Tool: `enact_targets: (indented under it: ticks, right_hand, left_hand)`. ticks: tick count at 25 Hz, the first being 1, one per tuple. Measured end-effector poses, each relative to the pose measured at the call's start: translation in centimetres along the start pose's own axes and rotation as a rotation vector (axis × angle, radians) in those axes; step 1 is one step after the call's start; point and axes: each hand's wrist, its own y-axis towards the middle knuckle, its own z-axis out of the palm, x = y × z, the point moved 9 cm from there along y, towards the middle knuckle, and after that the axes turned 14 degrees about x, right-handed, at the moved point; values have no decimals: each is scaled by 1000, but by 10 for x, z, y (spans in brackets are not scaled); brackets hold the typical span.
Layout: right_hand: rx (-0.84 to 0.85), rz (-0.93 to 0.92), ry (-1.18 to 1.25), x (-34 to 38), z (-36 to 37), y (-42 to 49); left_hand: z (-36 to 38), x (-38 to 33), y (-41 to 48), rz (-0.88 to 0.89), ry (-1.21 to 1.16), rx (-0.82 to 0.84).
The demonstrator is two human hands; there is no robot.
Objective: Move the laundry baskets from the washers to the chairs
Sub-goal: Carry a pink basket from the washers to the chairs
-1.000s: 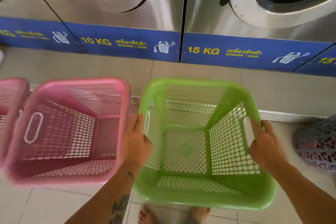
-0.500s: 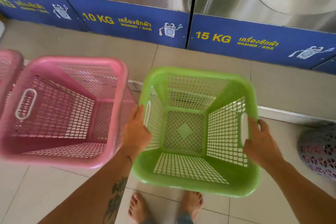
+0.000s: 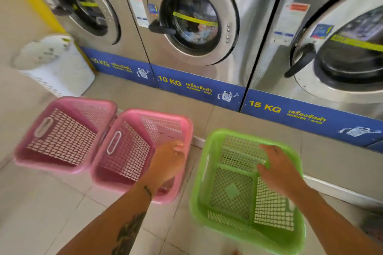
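Observation:
A green laundry basket stands empty on the tiled floor in front of the washers. My right hand hovers over its inside with fingers apart, holding nothing. To its left stand two empty pink baskets, one beside the green one and another further left. My left hand reaches over the right side of the nearer pink basket, its fingertips at the rim, not closed around it. No chairs are in view.
Three steel front-loading washers with blue base panels line the back. A white lidded bin stands at the left by a yellow wall edge. A raised floor step runs along the washers.
Both hands have let go of the green basket's handles. My left hand moved left to the pink basket, my right hand moved over the green basket's middle. The view tilted up.

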Motion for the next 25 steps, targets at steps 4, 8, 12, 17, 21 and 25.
enact_targets:
  ticks: [4, 8, 12, 17, 21, 25]
  right_hand:
    - [-24, -124, -24, 133, -15, -13]
    - [-62, -174, -76, 260, 1, -22]
    - [-54, -169, -27, 360, 39, -23]
    - [56, -212, -60, 466, 103, -17]
    - [118, -273, -72, 529, 137, 4]
    - [173, -240, -62, 555, 170, 57]
  left_hand:
    - [-109, 16, -56, 67, 86, -81]
    - [-201, 73, -113, 93, 20, -153]
    - [-269, 136, -156, 129, 27, -151]
    - [-350, 189, -183, 117, 113, -153]
    - [-391, 223, -165, 47, 206, -118]
    - [-414, 268, -120, -11, 176, -103]
